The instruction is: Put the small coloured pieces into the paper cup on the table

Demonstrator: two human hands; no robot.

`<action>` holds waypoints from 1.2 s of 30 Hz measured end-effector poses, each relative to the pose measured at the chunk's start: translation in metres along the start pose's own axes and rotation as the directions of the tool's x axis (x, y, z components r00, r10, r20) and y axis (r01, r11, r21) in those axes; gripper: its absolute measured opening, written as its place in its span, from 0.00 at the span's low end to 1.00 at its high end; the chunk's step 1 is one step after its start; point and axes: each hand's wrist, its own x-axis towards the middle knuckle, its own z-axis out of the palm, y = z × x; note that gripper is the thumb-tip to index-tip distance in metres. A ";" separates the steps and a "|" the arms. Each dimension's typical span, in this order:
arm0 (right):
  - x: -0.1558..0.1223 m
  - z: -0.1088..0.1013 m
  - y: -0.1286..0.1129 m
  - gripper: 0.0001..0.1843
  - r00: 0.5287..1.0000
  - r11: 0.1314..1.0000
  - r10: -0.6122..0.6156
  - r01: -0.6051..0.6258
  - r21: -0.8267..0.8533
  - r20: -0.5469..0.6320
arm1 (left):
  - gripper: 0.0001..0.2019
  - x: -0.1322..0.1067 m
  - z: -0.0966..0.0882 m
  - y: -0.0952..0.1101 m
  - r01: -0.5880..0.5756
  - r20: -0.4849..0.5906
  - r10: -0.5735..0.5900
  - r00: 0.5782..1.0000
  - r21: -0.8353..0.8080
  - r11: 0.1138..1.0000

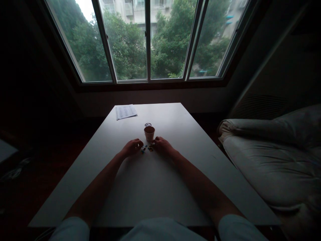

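A small pinkish paper cup [149,134] stands upright on the white table [155,187]. Small blue and teal pieces [142,151] and a few orange-brown ones [150,149] lie loose in front of it. My left hand [132,147] rests just left of these pieces, its fingers curled together; anything between them is too small to tell. To the right of the cup, my right hand [162,144] has thumb and fingers pinched close to the cup's base and the pieces. What that pinch holds, if anything, I cannot make out.
Behind the cup lies a dark-patterned round item [147,125], perhaps a lid. Printed paper sheets [126,111] are at the table's far left corner. A folded pale mattress or cushion [271,157] stands right of the table. Beyond the far edge is a window [147,43].
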 end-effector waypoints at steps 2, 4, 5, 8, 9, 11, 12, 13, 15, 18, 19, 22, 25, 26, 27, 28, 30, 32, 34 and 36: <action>0.000 0.001 0.000 0.16 1.000 1.000 -0.023 0.023 0.006 0.008 | 0.10 -0.007 -0.001 0.003 -0.004 0.081 0.004 0.997 -0.006 1.000; 0.000 0.002 0.000 0.17 0.998 0.998 -0.054 0.054 0.043 0.014 | 0.12 -0.013 -0.003 0.007 -0.004 0.124 0.004 0.992 0.001 1.000; 0.000 0.002 0.000 0.19 0.998 0.996 -0.067 0.066 0.064 0.013 | 0.14 -0.015 -0.005 0.010 -0.010 0.138 0.009 0.990 0.007 1.000; 0.000 0.004 -0.002 0.20 0.997 0.992 -0.077 0.077 0.097 -0.003 | 0.16 -0.018 -0.008 0.019 -0.040 0.176 0.037 0.984 0.017 0.999; 0.000 0.004 -0.003 0.20 0.997 0.992 -0.075 0.075 0.100 -0.010 | 0.16 -0.018 -0.008 0.022 -0.047 0.180 0.043 0.983 0.020 0.999; 0.000 0.004 -0.004 0.18 0.998 0.992 -0.066 0.068 0.109 -0.023 | 0.16 -0.017 -0.008 0.026 -0.053 0.179 0.046 0.983 0.029 0.998; 0.000 0.004 -0.004 0.17 0.998 0.991 -0.059 0.062 0.116 -0.031 | 0.16 -0.016 -0.008 0.027 -0.052 0.179 0.045 0.983 0.034 0.998; 0.000 0.004 -0.005 0.16 0.998 0.991 -0.051 0.055 0.124 -0.038 | 0.15 -0.015 -0.007 0.028 -0.049 0.181 0.041 0.983 0.037 0.998; 0.000 0.005 -0.004 0.14 0.998 0.989 -0.029 0.036 0.144 -0.050 | 0.14 -0.013 -0.006 0.030 -0.034 0.188 0.026 0.982 0.042 0.999; -0.001 0.006 -0.001 0.14 0.998 0.985 -0.010 0.020 0.172 -0.057 | 0.12 -0.012 -0.006 0.032 -0.002 0.189 -0.009 0.982 0.060 0.998; -0.001 0.007 0.001 0.14 0.998 0.984 -0.006 0.016 0.177 -0.056 | 0.12 -0.012 -0.006 0.032 0.006 0.187 -0.018 0.982 0.067 0.998; -0.001 0.008 0.005 0.14 0.999 0.982 0.012 -0.002 0.187 -0.051 | 0.11 -0.010 -0.006 0.033 -0.005 0.190 -0.011 0.982 0.083 0.997; -0.001 0.008 0.008 0.13 0.998 0.979 0.015 -0.003 0.206 -0.056 | 0.09 -0.007 -0.005 0.032 -0.021 0.201 0.001 0.980 0.096 0.995; -0.001 0.007 0.008 0.13 0.998 0.977 0.017 -0.005 0.212 -0.057 | 0.09 -0.006 -0.004 0.032 -0.015 0.200 -0.007 0.980 0.107 0.994; -0.001 0.007 0.009 0.12 0.998 0.976 0.021 -0.008 0.217 -0.056 | 0.08 -0.005 -0.003 0.031 -0.006 0.195 -0.018 0.981 0.122 0.993; -0.001 0.007 0.009 0.12 0.998 0.975 0.024 -0.012 0.222 -0.052 | 0.08 -0.004 -0.002 0.031 0.004 0.189 -0.030 0.981 0.140 0.990; -0.001 0.008 0.011 0.12 0.999 0.973 0.026 -0.014 0.231 -0.046 | 0.08 -0.002 -0.001 0.031 0.022 0.177 -0.055 0.983 0.180 0.983; -0.001 0.009 0.012 0.12 0.998 0.972 0.023 -0.010 0.236 -0.050 | 0.07 0.000 0.001 0.033 0.039 0.172 -0.078 0.982 0.222 0.974; -0.002 0.010 0.012 0.12 0.998 0.972 0.024 -0.009 0.237 -0.060 | 0.07 0.002 0.001 0.036 0.063 0.169 -0.110 0.979 0.262 0.963; -0.001 0.010 0.012 0.12 0.998 0.971 0.025 -0.010 0.239 -0.062 | 0.07 0.004 0.002 0.039 0.090 0.167 -0.145 0.975 0.300 0.950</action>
